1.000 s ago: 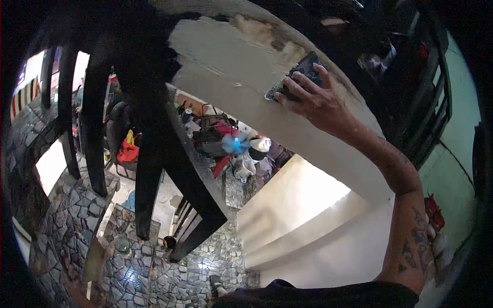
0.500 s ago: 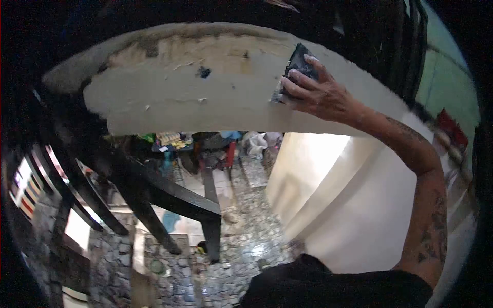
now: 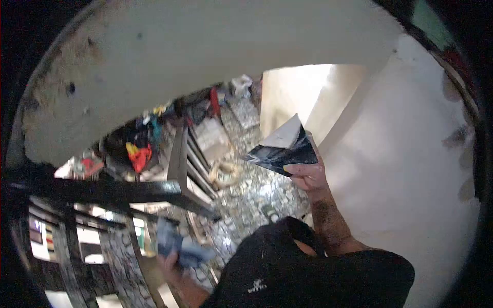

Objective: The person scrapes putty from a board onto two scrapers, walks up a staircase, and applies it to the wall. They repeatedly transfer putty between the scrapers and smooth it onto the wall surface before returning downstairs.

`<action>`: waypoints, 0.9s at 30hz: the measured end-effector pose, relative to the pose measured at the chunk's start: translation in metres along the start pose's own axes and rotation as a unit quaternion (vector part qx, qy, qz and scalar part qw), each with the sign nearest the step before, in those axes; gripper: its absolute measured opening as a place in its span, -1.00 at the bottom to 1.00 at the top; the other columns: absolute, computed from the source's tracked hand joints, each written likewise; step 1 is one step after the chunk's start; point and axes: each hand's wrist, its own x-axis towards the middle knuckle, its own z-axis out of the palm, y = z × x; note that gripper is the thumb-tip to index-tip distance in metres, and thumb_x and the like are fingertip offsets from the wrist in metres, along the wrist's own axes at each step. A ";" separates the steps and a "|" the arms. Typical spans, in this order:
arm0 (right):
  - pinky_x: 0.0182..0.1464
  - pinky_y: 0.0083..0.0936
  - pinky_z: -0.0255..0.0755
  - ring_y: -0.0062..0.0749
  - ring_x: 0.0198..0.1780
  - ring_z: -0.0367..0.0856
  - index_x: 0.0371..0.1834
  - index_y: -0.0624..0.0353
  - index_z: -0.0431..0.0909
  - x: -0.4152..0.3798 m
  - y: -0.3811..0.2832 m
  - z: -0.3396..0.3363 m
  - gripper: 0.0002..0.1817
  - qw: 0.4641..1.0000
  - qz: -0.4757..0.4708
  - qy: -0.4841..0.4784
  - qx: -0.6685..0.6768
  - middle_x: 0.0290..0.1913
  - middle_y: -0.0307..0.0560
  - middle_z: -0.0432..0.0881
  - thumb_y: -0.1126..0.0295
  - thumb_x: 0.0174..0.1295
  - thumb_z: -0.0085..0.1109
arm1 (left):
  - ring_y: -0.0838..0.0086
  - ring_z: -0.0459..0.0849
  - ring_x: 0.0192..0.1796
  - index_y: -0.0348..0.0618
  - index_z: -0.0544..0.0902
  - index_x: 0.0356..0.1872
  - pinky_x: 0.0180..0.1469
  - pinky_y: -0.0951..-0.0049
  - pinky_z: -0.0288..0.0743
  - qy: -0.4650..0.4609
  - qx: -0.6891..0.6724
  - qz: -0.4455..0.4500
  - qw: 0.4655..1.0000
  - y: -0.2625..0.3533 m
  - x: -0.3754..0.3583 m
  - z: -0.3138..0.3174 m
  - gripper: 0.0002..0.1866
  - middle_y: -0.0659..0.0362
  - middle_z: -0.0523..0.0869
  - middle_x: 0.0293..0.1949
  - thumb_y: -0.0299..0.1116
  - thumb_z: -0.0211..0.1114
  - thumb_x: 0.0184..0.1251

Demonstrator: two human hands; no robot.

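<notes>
You are handling the dark sheet (image 3: 285,155), gripped in your right hand (image 3: 309,173); your left hand (image 3: 172,266) grasps the blue-grey cloth (image 3: 181,247) near the railing (image 3: 120,190). Moving the sheet calls for steady fingers.

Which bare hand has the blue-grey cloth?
The left hand, lower in view near the dark slatted railing, has the blue-grey cloth. The right hand instead grips a flat black piece with a pale face.
</notes>
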 end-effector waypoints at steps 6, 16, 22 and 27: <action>0.23 -0.26 0.22 -0.22 0.17 0.37 0.25 0.19 0.14 -0.016 0.013 -0.013 -0.24 0.997 0.061 -0.054 -0.013 0.08 0.03 0.41 0.80 -0.14 0.03 | 0.49 0.59 -0.20 -0.32 0.43 0.00 -0.10 0.50 0.47 -0.213 -0.139 -0.066 0.965 0.012 -0.001 0.152 -0.54 0.15 0.58 -0.21 -0.46 0.33 0.02; 0.21 -0.27 0.24 0.00 0.20 0.29 0.19 0.00 0.32 0.004 0.027 -0.035 -0.28 0.858 -0.188 -0.262 -0.399 0.15 0.13 0.19 0.75 -0.12 0.21 | 0.47 0.63 -0.19 -0.35 0.47 -0.02 -0.12 0.48 0.51 -0.219 -0.080 -0.075 0.970 0.000 -0.009 0.206 -0.62 0.12 0.63 -0.18 -0.44 0.30 0.13; 0.18 -0.31 0.25 -0.03 0.15 0.33 0.08 -0.15 0.49 0.006 0.066 -0.080 -0.49 0.846 -0.117 -0.226 -0.469 0.09 0.06 0.29 0.54 0.02 0.24 | 0.40 0.60 -0.08 -0.31 0.44 0.03 0.02 0.35 0.48 -0.218 -0.085 -0.177 0.956 -0.023 0.007 0.204 -0.60 0.09 0.60 -0.11 -0.41 0.25 0.16; 0.21 -0.31 0.22 0.02 0.17 0.29 0.18 -0.06 0.39 -0.015 0.119 -0.196 -0.37 0.769 0.051 -0.270 -0.577 0.08 0.15 0.30 0.63 -0.06 0.14 | 0.37 0.60 -0.07 -0.28 0.39 0.08 0.03 0.34 0.48 -0.208 -0.169 -0.163 0.949 -0.014 0.007 0.192 -0.60 0.10 0.57 -0.06 -0.46 0.18 0.20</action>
